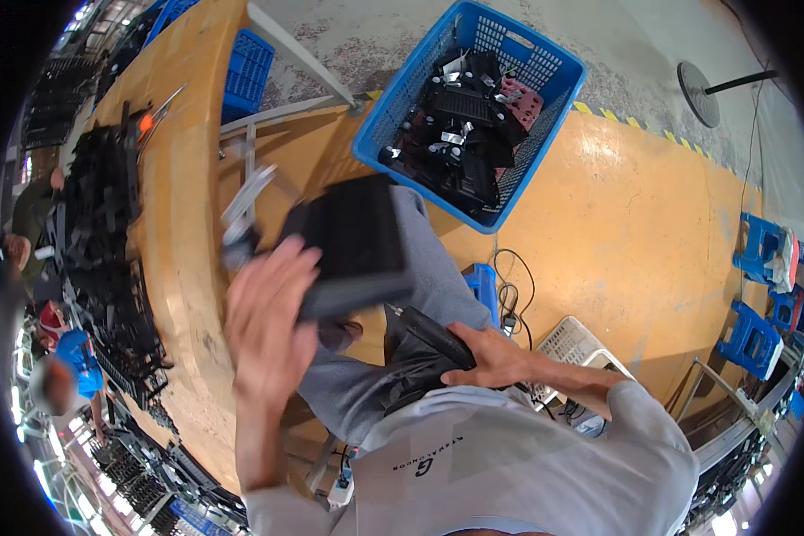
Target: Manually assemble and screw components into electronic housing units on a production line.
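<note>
My left hand [272,308], smeared by motion, grips the near left edge of a black box-shaped part [353,241]. The part is raised above my lap, beside the bench edge, and is blurred too. A pale blurred strip [250,196] shows at its left; I cannot tell whether it is attached. My right hand [491,355] is wrapped round a black-handled screwdriver [433,335] over my lap. Its thin metal tip points up and left, just below the part's near edge.
A blue crate [366,134] full of black parts stands ahead on the floor. The wooden bench [174,223] on my left bears many black pieces [98,214]. A white basket [572,344], cables [509,286] and blue stools [750,339] are to my right. Other people are at far left.
</note>
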The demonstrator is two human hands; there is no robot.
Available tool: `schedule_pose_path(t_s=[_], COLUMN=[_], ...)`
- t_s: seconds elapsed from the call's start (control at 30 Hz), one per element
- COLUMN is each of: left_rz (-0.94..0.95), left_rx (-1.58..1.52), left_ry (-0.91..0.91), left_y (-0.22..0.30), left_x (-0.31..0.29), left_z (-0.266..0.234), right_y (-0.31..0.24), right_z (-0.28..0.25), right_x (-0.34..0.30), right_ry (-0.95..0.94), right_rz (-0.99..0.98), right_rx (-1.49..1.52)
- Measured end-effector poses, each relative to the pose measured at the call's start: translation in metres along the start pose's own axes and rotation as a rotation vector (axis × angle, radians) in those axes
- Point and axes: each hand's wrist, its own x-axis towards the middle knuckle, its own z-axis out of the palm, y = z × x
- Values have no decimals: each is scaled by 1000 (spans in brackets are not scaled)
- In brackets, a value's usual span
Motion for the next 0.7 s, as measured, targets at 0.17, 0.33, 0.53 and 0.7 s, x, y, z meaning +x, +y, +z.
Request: schedule_pose_path(t_s=[0.17,0.33,0.53,0.7], left_rz=[398,619,622,414], left_rx=[16,283,535,415], left_ry=[-234,-410,-423,-233], left_y=[-95,-184,-238,-227], left_x=[130,169,160,146], left_z=[165,322,387,360], right_y=[21,4,4,-2], right_z=[-3,-20,-18,-28], right_x=[-7,-9,-8,9], right_ry=[225,240,344,209], right_rz=[23,271,282,281], right_rx=[118,253,336,319])
